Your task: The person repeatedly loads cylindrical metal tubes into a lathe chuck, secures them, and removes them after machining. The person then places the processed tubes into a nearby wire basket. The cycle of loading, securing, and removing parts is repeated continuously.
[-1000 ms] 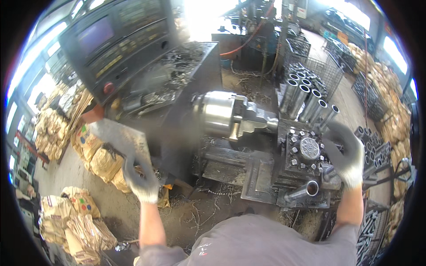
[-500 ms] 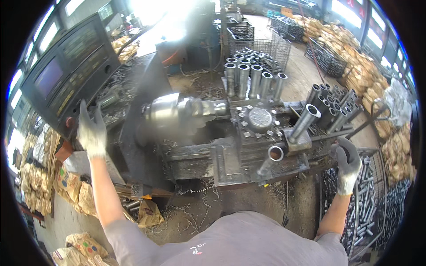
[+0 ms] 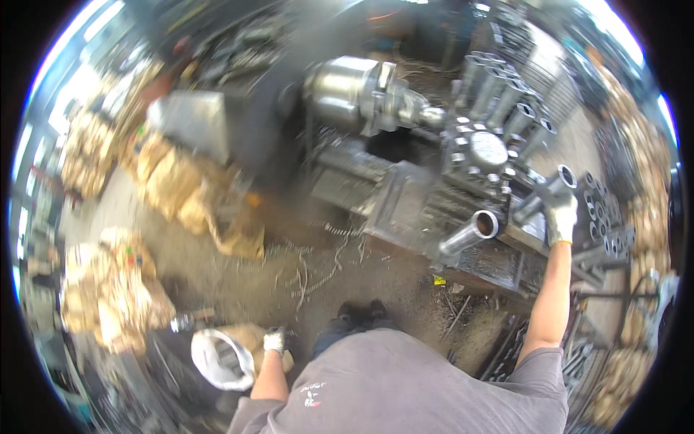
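My right hand, in a pale glove with grey fingers, is wrapped round the upper part of a steel tube on the right side of the lathe. A second tube stands tilted on the machine nearby, its open end up. My left hand, also gloved, hangs low by my side, next to an open sack with a white rim; its fingers are too small and blurred to read. Ahead are the lathe's shiny chuck and the bolted tool post.
Several tubes stand upright in a group behind the tool post, and more lie stacked at the right. Brown sacks lie at the left. Curled metal chips litter the floor. A grey metal box juts out at the left.
My view has turned left and down. My left hand has dropped from beside the control panel to my side. My right hand has moved forward onto a tube. The chuck looks less smeared.
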The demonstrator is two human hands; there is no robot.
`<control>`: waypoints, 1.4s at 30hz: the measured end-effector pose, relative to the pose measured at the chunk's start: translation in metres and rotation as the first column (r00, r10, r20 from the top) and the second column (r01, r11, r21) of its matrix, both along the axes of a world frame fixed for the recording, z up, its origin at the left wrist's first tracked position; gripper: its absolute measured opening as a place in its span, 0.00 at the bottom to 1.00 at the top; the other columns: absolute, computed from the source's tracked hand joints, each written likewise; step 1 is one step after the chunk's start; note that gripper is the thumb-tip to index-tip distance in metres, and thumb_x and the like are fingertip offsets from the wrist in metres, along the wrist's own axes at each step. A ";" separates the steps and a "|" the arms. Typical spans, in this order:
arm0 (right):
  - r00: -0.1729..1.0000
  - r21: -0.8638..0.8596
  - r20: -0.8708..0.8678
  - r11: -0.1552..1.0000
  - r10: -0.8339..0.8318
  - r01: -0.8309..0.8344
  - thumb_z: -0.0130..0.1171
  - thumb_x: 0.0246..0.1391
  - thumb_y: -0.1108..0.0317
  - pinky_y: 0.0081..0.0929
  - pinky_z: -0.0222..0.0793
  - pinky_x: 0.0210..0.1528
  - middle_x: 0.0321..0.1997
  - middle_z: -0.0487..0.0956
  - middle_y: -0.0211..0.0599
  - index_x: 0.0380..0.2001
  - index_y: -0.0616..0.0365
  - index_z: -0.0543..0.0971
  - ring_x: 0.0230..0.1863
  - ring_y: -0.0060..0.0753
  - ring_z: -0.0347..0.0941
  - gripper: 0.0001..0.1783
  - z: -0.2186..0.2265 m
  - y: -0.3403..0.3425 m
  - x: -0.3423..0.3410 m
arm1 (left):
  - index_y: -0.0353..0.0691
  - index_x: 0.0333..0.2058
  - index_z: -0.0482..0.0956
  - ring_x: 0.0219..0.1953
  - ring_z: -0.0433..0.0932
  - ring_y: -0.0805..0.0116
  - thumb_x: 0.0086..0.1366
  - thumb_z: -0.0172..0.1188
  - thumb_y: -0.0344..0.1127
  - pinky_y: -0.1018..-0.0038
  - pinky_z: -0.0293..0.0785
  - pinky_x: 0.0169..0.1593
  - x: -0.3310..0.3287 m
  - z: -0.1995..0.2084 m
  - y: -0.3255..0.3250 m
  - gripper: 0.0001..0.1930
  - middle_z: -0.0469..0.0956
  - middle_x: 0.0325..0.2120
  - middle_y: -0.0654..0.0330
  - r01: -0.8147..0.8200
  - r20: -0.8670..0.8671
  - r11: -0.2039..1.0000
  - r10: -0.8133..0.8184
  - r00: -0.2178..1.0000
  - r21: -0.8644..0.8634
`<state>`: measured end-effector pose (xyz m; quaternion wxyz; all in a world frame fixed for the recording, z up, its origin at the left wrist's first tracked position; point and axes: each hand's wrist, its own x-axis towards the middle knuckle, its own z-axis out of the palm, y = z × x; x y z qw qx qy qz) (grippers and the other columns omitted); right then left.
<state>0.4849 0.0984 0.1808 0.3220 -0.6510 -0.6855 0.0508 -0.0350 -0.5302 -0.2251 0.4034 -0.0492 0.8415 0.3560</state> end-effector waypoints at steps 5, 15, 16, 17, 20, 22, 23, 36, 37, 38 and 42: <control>0.823 0.591 0.064 0.642 0.565 -0.487 0.67 0.61 0.67 0.36 0.82 0.56 0.43 0.88 0.44 0.50 0.68 0.84 0.38 0.35 0.85 0.18 0.084 -0.026 -0.035 | 0.43 0.46 0.89 0.49 0.88 0.52 0.72 0.53 0.45 0.60 0.81 0.55 0.100 -0.037 -0.208 0.18 0.88 0.48 0.48 0.320 -0.139 0.703 -0.512 0.848 -0.635; -0.103 0.577 -0.210 0.038 0.972 -0.816 0.77 0.50 0.61 0.36 0.82 0.51 0.44 0.88 0.41 0.50 0.64 0.86 0.44 0.36 0.85 0.26 0.151 -0.384 -0.335 | 0.37 0.51 0.88 0.55 0.86 0.44 0.63 0.62 0.55 0.57 0.79 0.60 0.316 -0.024 -0.302 0.29 0.88 0.48 0.41 -0.627 -0.021 0.768 0.630 0.776 -0.132; -0.229 0.500 -0.224 -0.090 0.947 -0.862 0.78 0.49 0.60 0.36 0.82 0.50 0.44 0.88 0.41 0.50 0.64 0.86 0.45 0.36 0.85 0.27 0.141 -0.431 -0.357 | 0.38 0.52 0.88 0.55 0.86 0.45 0.63 0.62 0.56 0.57 0.79 0.60 0.339 -0.032 -0.318 0.29 0.88 0.49 0.42 -0.667 -0.018 0.735 0.670 0.742 -0.125; -0.345 0.412 -0.263 -0.218 0.901 -0.885 0.80 0.47 0.59 0.36 0.82 0.50 0.44 0.88 0.41 0.50 0.64 0.86 0.45 0.36 0.85 0.28 0.126 -0.478 -0.376 | 0.39 0.50 0.89 0.55 0.85 0.46 0.63 0.63 0.55 0.58 0.79 0.59 0.360 -0.025 -0.329 0.27 0.88 0.48 0.42 -0.699 -0.089 0.696 0.695 0.713 -0.162; -0.720 0.100 -0.301 -0.731 0.625 -0.675 0.81 0.50 0.57 0.34 0.81 0.51 0.45 0.88 0.35 0.55 0.62 0.83 0.46 0.33 0.85 0.32 0.077 -0.580 -0.427 | 0.36 0.52 0.87 0.47 0.87 0.51 0.63 0.66 0.49 0.59 0.80 0.55 0.416 -0.023 -0.359 0.25 0.89 0.43 0.51 -0.994 0.187 0.101 0.976 0.108 0.042; -0.656 -0.047 -0.629 -0.863 0.416 -0.502 0.80 0.49 0.60 0.35 0.81 0.51 0.42 0.89 0.33 0.52 0.57 0.86 0.44 0.33 0.86 0.27 0.050 -0.672 -0.434 | 0.37 0.50 0.85 0.33 0.85 0.55 0.66 0.63 0.47 0.58 0.77 0.36 0.516 -0.070 -0.375 0.21 0.87 0.36 0.52 -0.991 0.019 -0.128 0.992 -0.127 0.037; -0.673 -0.078 -0.663 -0.924 0.328 -0.374 0.79 0.49 0.62 0.34 0.80 0.49 0.40 0.89 0.32 0.50 0.54 0.86 0.42 0.33 0.86 0.25 0.033 -0.715 -0.444 | 0.38 0.49 0.83 0.26 0.83 0.56 0.67 0.62 0.45 0.58 0.76 0.26 0.560 -0.090 -0.377 0.19 0.85 0.32 0.53 -0.971 -0.066 -0.234 0.969 -0.237 0.049; -0.956 -0.106 -0.264 -0.982 -0.125 0.158 0.78 0.46 0.49 0.44 0.82 0.38 0.30 0.86 0.47 0.38 0.52 0.85 0.34 0.55 0.86 0.23 -0.076 -1.086 -0.444 | 0.28 0.60 0.77 0.56 0.79 0.33 0.81 0.50 0.52 0.47 0.77 0.60 0.623 0.137 -0.279 0.28 0.78 0.55 0.33 0.025 -0.813 -0.988 -0.138 -0.566 0.150; -0.947 -0.118 -0.293 -0.978 -0.132 0.173 0.78 0.47 0.50 0.45 0.82 0.36 0.28 0.85 0.47 0.34 0.53 0.85 0.32 0.56 0.85 0.21 -0.074 -1.093 -0.445 | 0.28 0.58 0.78 0.55 0.79 0.32 0.80 0.51 0.51 0.45 0.77 0.59 0.608 0.166 -0.284 0.27 0.78 0.52 0.33 0.021 -0.843 -0.992 -0.116 -0.526 0.123; -0.946 -0.121 -0.281 -0.972 -0.163 0.204 0.78 0.47 0.50 0.46 0.82 0.35 0.28 0.85 0.47 0.33 0.53 0.85 0.31 0.57 0.85 0.20 -0.074 -1.097 -0.448 | 0.28 0.57 0.79 0.54 0.79 0.32 0.80 0.52 0.51 0.45 0.77 0.57 0.606 0.182 -0.291 0.27 0.78 0.52 0.33 -0.036 -0.892 -0.991 -0.098 -0.441 0.126; -0.891 -0.283 -0.107 -0.846 -0.441 0.453 0.77 0.48 0.39 0.47 0.83 0.40 0.33 0.87 0.47 0.44 0.50 0.85 0.37 0.57 0.86 0.30 -0.039 -1.109 -0.488 | 0.29 0.54 0.79 0.50 0.79 0.33 0.80 0.54 0.46 0.46 0.74 0.55 0.629 0.195 -0.310 0.22 0.79 0.49 0.35 -0.207 -0.950 -0.969 -0.068 -0.304 0.135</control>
